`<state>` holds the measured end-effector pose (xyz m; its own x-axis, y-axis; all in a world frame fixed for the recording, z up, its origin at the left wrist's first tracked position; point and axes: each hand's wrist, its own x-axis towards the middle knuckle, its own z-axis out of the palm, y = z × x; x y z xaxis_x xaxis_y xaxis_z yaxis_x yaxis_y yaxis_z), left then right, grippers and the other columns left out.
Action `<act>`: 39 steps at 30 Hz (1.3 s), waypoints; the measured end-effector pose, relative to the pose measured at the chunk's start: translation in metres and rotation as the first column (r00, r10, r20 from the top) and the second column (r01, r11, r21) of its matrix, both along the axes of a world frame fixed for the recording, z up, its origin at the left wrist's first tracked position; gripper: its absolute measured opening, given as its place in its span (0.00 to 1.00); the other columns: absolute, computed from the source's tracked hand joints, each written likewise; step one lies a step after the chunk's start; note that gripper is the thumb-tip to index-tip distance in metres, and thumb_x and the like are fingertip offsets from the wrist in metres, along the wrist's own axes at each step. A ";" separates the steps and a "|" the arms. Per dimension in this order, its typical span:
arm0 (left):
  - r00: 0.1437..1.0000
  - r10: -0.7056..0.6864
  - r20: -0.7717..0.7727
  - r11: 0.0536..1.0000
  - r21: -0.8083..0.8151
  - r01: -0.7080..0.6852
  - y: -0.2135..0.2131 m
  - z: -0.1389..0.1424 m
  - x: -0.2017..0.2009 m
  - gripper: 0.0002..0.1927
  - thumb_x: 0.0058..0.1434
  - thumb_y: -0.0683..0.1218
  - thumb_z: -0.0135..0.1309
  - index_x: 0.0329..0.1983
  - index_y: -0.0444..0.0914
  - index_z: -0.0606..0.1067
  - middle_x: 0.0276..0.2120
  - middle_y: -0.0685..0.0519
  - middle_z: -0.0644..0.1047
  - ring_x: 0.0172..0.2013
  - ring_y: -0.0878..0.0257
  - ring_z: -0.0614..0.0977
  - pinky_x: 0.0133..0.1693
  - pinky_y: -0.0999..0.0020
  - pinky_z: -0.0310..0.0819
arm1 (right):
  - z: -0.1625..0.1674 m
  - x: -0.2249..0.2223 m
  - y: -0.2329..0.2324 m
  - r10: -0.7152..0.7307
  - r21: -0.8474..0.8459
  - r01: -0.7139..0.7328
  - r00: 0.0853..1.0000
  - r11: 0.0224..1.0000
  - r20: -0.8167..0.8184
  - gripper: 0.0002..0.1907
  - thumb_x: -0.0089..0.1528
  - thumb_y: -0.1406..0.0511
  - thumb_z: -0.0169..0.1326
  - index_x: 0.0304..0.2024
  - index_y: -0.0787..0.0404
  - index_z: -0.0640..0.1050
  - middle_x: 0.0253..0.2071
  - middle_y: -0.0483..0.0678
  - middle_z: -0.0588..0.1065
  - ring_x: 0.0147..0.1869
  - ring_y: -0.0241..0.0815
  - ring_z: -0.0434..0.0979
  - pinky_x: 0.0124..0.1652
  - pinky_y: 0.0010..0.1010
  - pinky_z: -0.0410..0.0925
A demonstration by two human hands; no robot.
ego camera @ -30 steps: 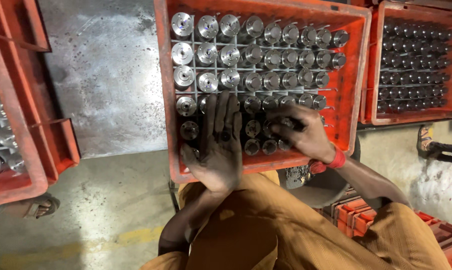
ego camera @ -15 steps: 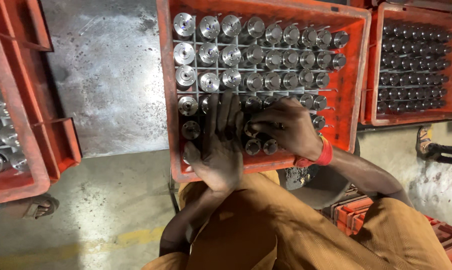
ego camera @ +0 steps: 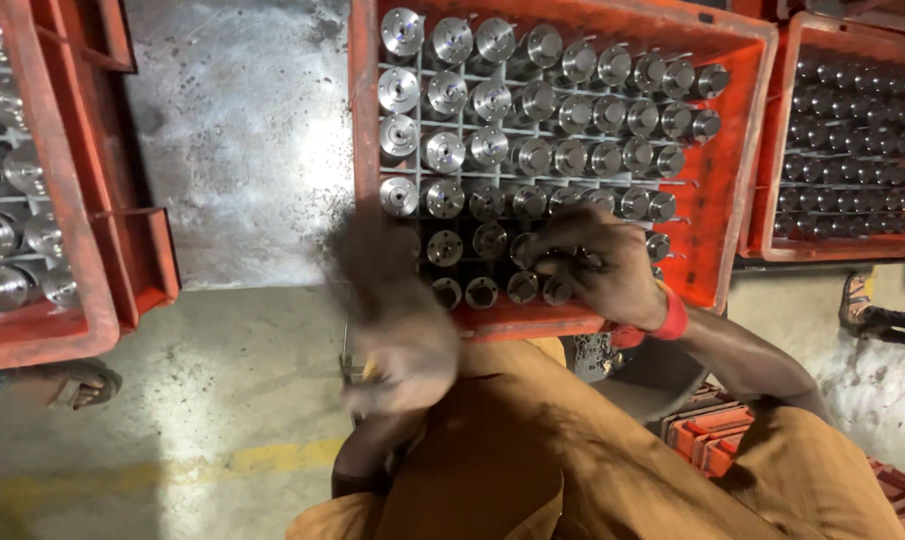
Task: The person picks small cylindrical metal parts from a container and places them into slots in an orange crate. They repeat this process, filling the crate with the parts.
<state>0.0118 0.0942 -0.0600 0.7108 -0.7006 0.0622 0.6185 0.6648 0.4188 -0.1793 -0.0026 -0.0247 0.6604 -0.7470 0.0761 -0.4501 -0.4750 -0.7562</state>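
Observation:
An orange plastic crate (ego camera: 740, 150) holds several rows of shiny round metal parts (ego camera: 492, 100) standing in a wire grid. My right hand (ego camera: 602, 268), with a red band at the wrist, rests over the crate's near rows, its fingers curled around a dark metal part (ego camera: 575, 262). My left hand (ego camera: 387, 320) is blurred by motion at the crate's near left corner, just off its front edge. Whether that hand holds anything is hidden by the blur. My lap in brown cloth (ego camera: 532, 450) lies below both hands.
A second orange crate (ego camera: 72, 250) with larger metal parts stands at the left. A third crate (ego camera: 772, 200) with dark parts stands at the right. A worn metal plate (ego camera: 242, 150) lies between the crates and concrete floor (ego camera: 172, 420) below. Someone's sandalled foot (ego camera: 857, 300) shows at the right.
My left hand has pulled back off the parts toward the crate's near left corner and is now blurred. My right hand has shifted left along the near rows.

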 end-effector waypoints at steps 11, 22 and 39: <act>0.942 0.235 0.239 0.956 0.119 -0.269 0.013 -0.008 0.018 0.56 0.66 0.77 0.40 0.84 0.40 0.41 0.79 0.41 0.48 0.77 0.44 0.54 0.76 0.43 0.35 | 0.000 0.026 -0.012 0.081 -0.176 -0.117 0.976 0.977 -0.201 0.10 0.56 0.61 0.68 0.40 0.53 0.86 0.47 0.44 0.81 0.46 0.41 0.77 0.48 0.34 0.69; 0.909 0.290 0.299 0.943 0.071 -0.324 0.016 -0.019 0.011 0.55 0.66 0.76 0.42 0.82 0.38 0.44 0.79 0.38 0.51 0.75 0.42 0.57 0.73 0.40 0.43 | 0.014 0.041 -0.056 0.059 -0.230 -0.089 0.990 0.969 -0.131 0.07 0.61 0.64 0.68 0.39 0.57 0.85 0.39 0.46 0.83 0.40 0.39 0.83 0.43 0.35 0.73; 0.835 0.359 0.416 0.908 0.053 -0.417 -0.002 -0.048 0.017 0.35 0.77 0.55 0.46 0.77 0.35 0.50 0.74 0.34 0.57 0.73 0.39 0.63 0.70 0.38 0.65 | -0.001 0.066 -0.394 0.356 0.436 -0.050 0.663 0.899 -0.659 0.40 0.59 0.52 0.58 0.72 0.47 0.64 0.72 0.50 0.65 0.75 0.50 0.62 0.67 0.43 0.58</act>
